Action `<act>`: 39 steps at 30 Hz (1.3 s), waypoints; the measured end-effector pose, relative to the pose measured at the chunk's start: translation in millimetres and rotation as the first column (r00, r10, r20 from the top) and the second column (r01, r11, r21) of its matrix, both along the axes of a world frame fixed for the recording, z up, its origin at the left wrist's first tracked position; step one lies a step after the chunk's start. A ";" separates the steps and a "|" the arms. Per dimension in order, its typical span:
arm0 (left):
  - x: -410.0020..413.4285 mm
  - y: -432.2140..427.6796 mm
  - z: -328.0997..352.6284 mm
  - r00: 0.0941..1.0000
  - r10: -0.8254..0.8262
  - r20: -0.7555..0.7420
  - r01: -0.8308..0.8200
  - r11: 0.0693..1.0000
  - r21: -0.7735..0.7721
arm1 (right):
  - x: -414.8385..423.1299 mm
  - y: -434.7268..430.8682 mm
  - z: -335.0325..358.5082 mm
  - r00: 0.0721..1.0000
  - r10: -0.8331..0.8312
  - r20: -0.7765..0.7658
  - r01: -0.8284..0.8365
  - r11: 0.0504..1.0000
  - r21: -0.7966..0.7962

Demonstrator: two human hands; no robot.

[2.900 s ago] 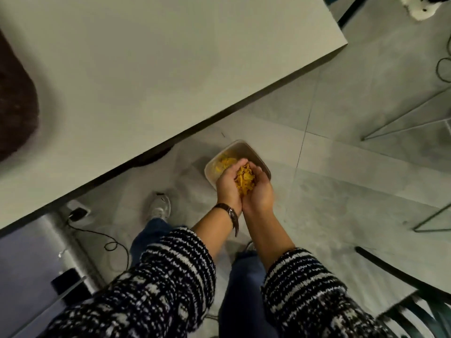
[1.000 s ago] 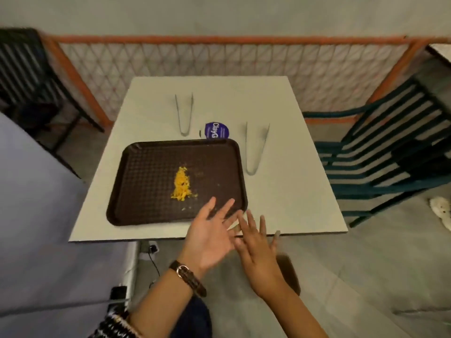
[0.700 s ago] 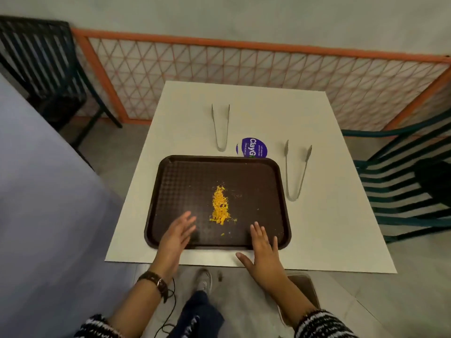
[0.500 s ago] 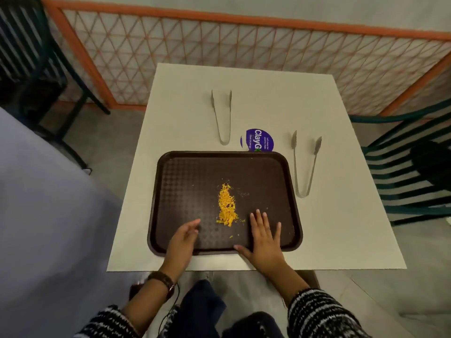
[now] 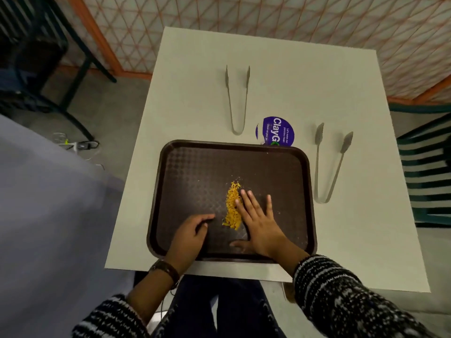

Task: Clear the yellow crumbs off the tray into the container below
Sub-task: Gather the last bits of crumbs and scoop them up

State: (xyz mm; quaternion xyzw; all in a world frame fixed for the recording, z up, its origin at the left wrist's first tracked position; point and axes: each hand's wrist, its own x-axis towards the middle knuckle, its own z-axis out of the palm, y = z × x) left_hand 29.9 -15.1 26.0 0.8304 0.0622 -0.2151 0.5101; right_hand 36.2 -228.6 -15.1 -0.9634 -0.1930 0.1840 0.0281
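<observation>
Here, the right hand (image 5: pixel 258 220) lies flat and spread on the tray (image 5: pixel 190 181), palm down, its fingers (image 5: pixel 246 198) touching the right flank of the crumbs (image 5: pixel 232 205). The left hand (image 5: pixel 190 231) rests on the tray just left of the pile, fingers loosely curled toward it, grasping nothing. The crumbs form a narrow yellow strip near the tray's centre, lying between the two hands, with a few stray flecks just beyond its far end.

Handling, as a judgement: the crumbs look light, dry and loose, so they cannot be pinched up whole; they are best swept together with the edge of the flat hand and scooped between cupped palms. The tray's textured floor may trap small grains, and its raised rim should keep the pile from sliding off. The container is not visible here; it presumably sits below the tabletop's near edge.

The dark brown tray sits at the near side of a pale square tabletop (image 5: pixel 185 111). Beyond it lie one pair of metal tongs (image 5: pixel 237 101), a purple round label (image 5: pixel 277 131) partly tucked under the tray's far rim, and a second pair of tongs (image 5: pixel 329 164) to the right. An orange lattice fence (image 5: pixel 268 15) stands behind; dark chairs (image 5: pixel 427 172) flank the table on a grey floor.
</observation>
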 end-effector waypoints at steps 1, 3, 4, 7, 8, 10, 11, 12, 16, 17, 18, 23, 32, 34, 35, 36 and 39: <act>-1.3 0.9 -2.0 1.000 -0.023 0.001 0.023 1.000 0.017 | 6.7 -1.4 -0.7 1.000 -0.008 0.003 0.008 1.000 -0.010; -3.2 2.2 -6.0 0.999 -0.035 0.008 0.034 0.998 0.047 | 21.1 -4.5 -2.6 0.999 -0.045 0.020 0.046 0.999 -0.017; -3.4 2.3 -7.8 1.000 -0.027 0.010 0.027 0.998 0.055 | 28.3 -4.9 -2.8 0.998 -0.063 0.027 0.063 0.998 -0.010; -4.1 0.6 -10.1 1.000 -0.025 0.015 0.024 0.998 0.063 | 39.0 -3.3 -0.6 0.996 -0.084 0.016 0.084 0.996 0.034; -3.5 -0.4 -9.8 0.999 -0.025 0.021 0.024 0.998 0.062 | 37.8 -2.9 0.7 0.997 -0.073 0.013 0.072 0.996 0.054; 0.0 -2.8 -7.9 1.000 -0.014 0.013 0.013 0.998 0.057 | 29.6 -1.5 3.2 1.000 -0.011 0.019 0.009 0.997 0.082; 2.4 -3.7 -7.1 1.000 -0.005 0.006 0.004 0.998 0.057 | 22.7 -0.6 3.6 0.999 0.030 0.021 -0.032 0.995 0.096; 5.0 -4.6 -6.5 1.000 0.008 0.001 -0.008 0.998 0.059 | 14.9 0.0 3.1 0.997 0.068 0.019 -0.070 0.992 0.108; 14.9 -7.5 -2.2 0.999 0.036 -0.003 -0.035 0.997 0.068 | -1.5 -1.7 -5.6 0.994 0.108 0.009 -0.108 0.991 0.082; 16.8 -7.4 -2.1 0.999 0.040 -0.008 -0.039 0.997 0.071 | 0.2 -0.7 -7.1 0.995 0.094 0.011 -0.095 0.992 0.085; 18.4 -7.0 -3.1 0.999 0.044 -0.015 -0.043 0.996 0.076 | 3.4 1.4 -7.6 0.996 0.084 0.018 -0.085 0.992 0.089; 17.9 -3.0 -8.5 0.998 0.040 -0.043 -0.035 0.995 0.097 | 24.5 22.4 -6.2 0.999 0.036 0.031 -0.038 0.996 0.075; 16.5 -1.6 -7.7 0.998 0.022 -0.052 -0.017 0.994 0.103 | 25.6 5.2 3.9 0.992 -0.119 0.035 0.114 0.988 0.107; 17.3 -2.4 -6.5 0.999 0.019 -0.044 -0.015 0.995 0.096 | 13.7 -9.1 5.5 0.998 -0.054 0.024 0.052 0.994 0.091; 17.9 -3.2 -6.4 0.999 0.021 -0.037 -0.017 0.996 0.093 | 8.3 -16.2 5.8 1.000 -0.024 0.013 0.022 0.996 0.081; 18.3 -4.0 -6.0 0.999 0.023 -0.035 -0.020 0.996 0.090 | 4.3 -22.7 5.3 1.000 0.003 0.000 -0.003 0.997 0.071; 18.9 -6.4 -3.9 0.999 0.014 -0.042 -0.010 0.995 0.101 | 2.0 -32.6 3.7 0.998 0.046 -0.038 -0.044 0.997 0.057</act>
